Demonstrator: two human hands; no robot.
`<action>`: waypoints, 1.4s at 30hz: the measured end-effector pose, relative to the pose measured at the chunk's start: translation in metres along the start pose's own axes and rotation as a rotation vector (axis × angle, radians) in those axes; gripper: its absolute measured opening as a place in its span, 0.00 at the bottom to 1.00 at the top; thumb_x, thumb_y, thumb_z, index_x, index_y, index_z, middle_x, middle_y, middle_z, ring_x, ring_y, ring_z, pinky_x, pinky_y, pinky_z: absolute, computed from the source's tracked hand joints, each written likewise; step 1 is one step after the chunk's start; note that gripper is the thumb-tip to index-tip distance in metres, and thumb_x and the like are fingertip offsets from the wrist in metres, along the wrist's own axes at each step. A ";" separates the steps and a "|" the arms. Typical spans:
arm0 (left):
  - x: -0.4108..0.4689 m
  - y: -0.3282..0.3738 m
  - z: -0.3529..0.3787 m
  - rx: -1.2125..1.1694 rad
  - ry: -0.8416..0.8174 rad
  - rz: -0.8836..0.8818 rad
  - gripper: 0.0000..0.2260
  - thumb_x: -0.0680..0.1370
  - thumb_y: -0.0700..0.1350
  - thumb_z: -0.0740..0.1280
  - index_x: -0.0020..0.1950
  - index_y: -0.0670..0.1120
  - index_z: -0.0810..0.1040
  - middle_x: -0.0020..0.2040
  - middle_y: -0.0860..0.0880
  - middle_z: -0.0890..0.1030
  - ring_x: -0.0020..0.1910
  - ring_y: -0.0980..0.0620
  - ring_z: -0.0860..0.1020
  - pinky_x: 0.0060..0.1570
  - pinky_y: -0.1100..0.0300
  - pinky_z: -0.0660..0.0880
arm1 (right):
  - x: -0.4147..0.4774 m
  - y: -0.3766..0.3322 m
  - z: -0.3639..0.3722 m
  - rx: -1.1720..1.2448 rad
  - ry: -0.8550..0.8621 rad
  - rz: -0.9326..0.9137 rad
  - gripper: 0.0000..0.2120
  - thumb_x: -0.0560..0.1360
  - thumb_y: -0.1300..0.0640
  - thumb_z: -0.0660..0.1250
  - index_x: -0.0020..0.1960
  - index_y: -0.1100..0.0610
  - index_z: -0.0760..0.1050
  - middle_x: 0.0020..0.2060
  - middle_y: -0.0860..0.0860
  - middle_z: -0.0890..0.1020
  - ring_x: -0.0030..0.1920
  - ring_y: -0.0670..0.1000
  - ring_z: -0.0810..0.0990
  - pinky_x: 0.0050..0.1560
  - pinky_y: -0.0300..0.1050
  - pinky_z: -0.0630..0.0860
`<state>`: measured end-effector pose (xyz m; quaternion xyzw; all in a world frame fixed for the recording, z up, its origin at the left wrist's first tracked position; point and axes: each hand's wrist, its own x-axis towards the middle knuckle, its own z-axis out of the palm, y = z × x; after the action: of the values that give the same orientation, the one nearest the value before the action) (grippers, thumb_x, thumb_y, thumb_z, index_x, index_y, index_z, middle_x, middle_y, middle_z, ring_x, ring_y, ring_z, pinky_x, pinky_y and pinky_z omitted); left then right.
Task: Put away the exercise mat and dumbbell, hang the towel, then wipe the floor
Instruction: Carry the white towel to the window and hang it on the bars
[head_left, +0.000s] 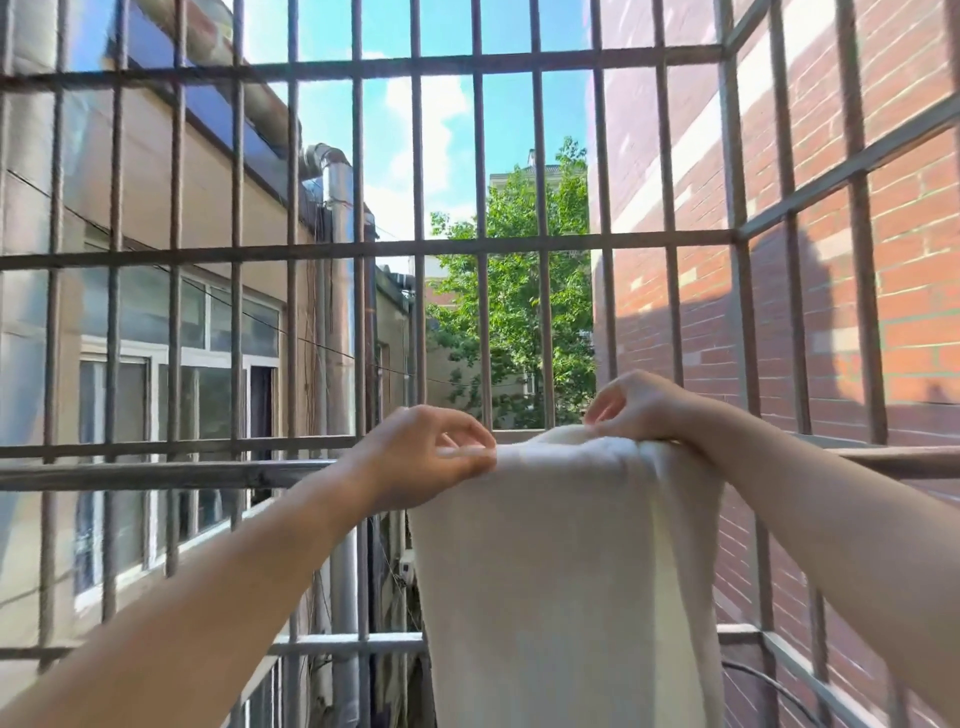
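Note:
A cream white towel (566, 561) hangs draped over a horizontal metal rail (156, 474) inside a barred window cage. My left hand (421, 457) pinches the towel's top left edge at the rail, thumb and fingers curled together. At the top right of the fold my right hand (639, 405) pinches the cloth between curled fingertips, and its wrist lies on the towel's right corner. The towel's lower part runs down past the bottom of the view. No mat or dumbbell is in view.
Vertical and horizontal metal bars (483, 244) close off the front and right side. A beige building (156, 322) with windows stands left, a red brick wall (914, 270) right, and a green tree (514, 312) beyond. A lower rail (343, 647) crosses below.

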<state>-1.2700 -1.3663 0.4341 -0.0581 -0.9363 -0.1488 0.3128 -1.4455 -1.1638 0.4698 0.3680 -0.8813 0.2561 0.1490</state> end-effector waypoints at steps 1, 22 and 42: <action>-0.002 0.000 0.002 0.008 -0.001 0.008 0.09 0.72 0.56 0.70 0.50 0.57 0.80 0.40 0.66 0.76 0.43 0.67 0.75 0.46 0.62 0.72 | -0.002 0.001 -0.002 0.011 -0.036 -0.019 0.04 0.68 0.54 0.74 0.42 0.48 0.80 0.46 0.49 0.84 0.46 0.47 0.80 0.51 0.42 0.76; 0.022 -0.007 0.002 -0.105 0.161 0.039 0.03 0.74 0.50 0.70 0.42 0.59 0.80 0.45 0.53 0.82 0.46 0.59 0.78 0.43 0.65 0.70 | -0.076 -0.004 -0.001 -0.042 0.256 -0.414 0.04 0.69 0.53 0.74 0.44 0.50 0.83 0.41 0.45 0.84 0.41 0.44 0.81 0.47 0.43 0.78; 0.048 -0.030 -0.001 -0.038 0.027 -0.124 0.06 0.75 0.53 0.68 0.46 0.52 0.81 0.43 0.54 0.83 0.41 0.56 0.81 0.41 0.66 0.71 | -0.013 0.004 -0.015 0.136 0.041 -0.247 0.04 0.70 0.55 0.73 0.43 0.54 0.83 0.37 0.47 0.85 0.37 0.45 0.83 0.42 0.37 0.78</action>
<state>-1.3136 -1.3944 0.4569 -0.0039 -0.9308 -0.1865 0.3143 -1.4382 -1.1455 0.4748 0.4778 -0.8067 0.3023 0.1722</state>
